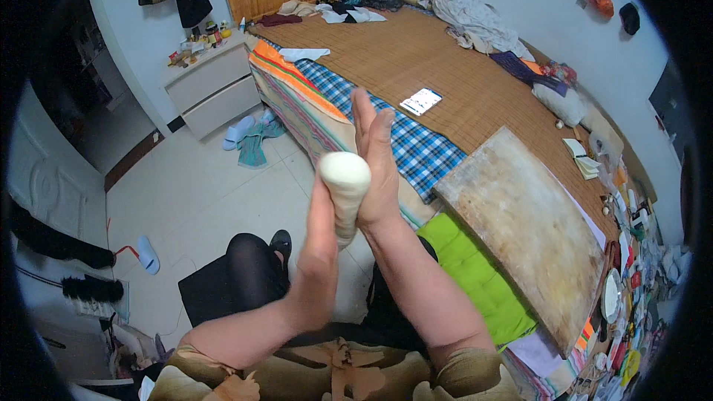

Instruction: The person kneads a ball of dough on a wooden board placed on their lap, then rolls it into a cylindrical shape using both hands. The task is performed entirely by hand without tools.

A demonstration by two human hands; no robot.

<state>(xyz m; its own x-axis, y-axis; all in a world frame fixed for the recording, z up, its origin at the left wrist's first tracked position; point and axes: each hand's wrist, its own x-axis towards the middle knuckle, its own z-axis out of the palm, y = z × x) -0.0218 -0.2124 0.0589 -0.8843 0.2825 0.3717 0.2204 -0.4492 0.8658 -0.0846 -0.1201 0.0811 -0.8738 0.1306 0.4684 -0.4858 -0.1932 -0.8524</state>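
A smooth, off-white roll of dough or clay (345,175) stands roughly upright between my two palms, thick and rounded at its top and narrower below. My left hand (321,223) presses flat against its left side. My right hand (379,172) lies against its other side, fingers straight and pointing away from me. The roll hides parts of both palms. To the right, a worn wooden board (523,228) with whitish and brown stains rests on the edge of the bed, beside a bright green cushion (473,278).
The bed (384,55) bears a brown mat, a lit phone (421,101), an open notebook (582,157) and heaped bedding (473,16). A white drawer cabinet (214,92) stands at the far left. Slippers (239,131) lie on the tiled floor (223,206). Clutter (635,289) crowds the right side.
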